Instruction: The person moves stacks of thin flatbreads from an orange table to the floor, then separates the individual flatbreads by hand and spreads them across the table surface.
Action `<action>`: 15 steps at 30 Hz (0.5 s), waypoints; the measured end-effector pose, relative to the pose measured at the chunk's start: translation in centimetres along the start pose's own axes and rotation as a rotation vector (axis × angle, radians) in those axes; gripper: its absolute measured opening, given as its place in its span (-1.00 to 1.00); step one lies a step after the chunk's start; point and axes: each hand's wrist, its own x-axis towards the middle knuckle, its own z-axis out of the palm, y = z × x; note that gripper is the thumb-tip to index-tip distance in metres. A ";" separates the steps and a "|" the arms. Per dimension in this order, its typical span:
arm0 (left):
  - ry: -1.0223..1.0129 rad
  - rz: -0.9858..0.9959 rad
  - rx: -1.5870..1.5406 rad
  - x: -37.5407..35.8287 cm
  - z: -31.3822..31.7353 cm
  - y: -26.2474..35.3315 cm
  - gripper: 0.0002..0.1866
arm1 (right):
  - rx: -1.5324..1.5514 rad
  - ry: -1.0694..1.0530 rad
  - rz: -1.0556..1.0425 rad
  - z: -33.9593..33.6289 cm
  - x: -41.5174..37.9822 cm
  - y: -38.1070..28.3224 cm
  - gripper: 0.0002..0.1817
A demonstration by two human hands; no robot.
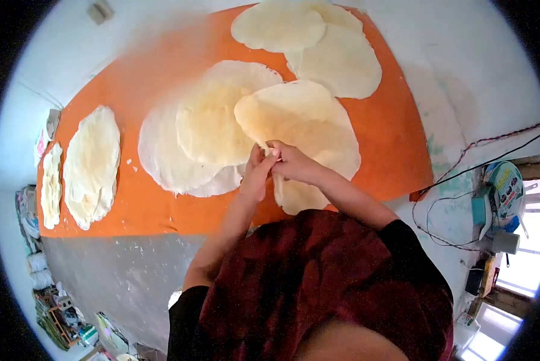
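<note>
Large thin round flatbread sheets lie on an orange cloth. My left hand (pixel 257 174) and my right hand (pixel 290 161) meet at the near-left edge of a pale sheet (pixel 309 120), both with fingers closed on it. The edge is gathered between my fingertips, and part of the sheet hangs down beneath my right hand. Just left of my hands, a smaller yellowish sheet (pixel 207 129) rests on a wider whitish one (pixel 159 150).
More sheets (pixel 339 60) overlap at the far right of the orange cloth (pixel 393 150). Folded stacks (pixel 92 165) lie at the left. Cables (pixel 462 171) run along the right wall by a window. Grey floor (pixel 125 277) shows below the cloth.
</note>
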 end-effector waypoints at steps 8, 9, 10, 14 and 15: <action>0.083 -0.065 -0.041 -0.9 -3.3 -1.8 -0.54 | 0.212 0.145 0.037 2.1 0.2 3.2 -0.60; 0.165 -0.073 -0.002 -0.8 -3.7 -1.5 -0.55 | 0.198 0.195 0.021 1.5 0.1 3.6 -0.65; 0.177 -0.060 0.053 -1.4 -3.6 0.5 -0.55 | 0.228 0.194 0.066 0.1 -0.2 3.9 -0.68; 0.054 0.016 0.105 -1.5 -6.7 8.5 -0.58 | 0.427 0.326 0.095 -8.6 -3.5 1.7 -0.67; 0.012 0.028 0.192 -1.4 -8.8 10.1 -0.59 | 0.271 0.385 0.166 -11.5 -4.7 1.0 -0.68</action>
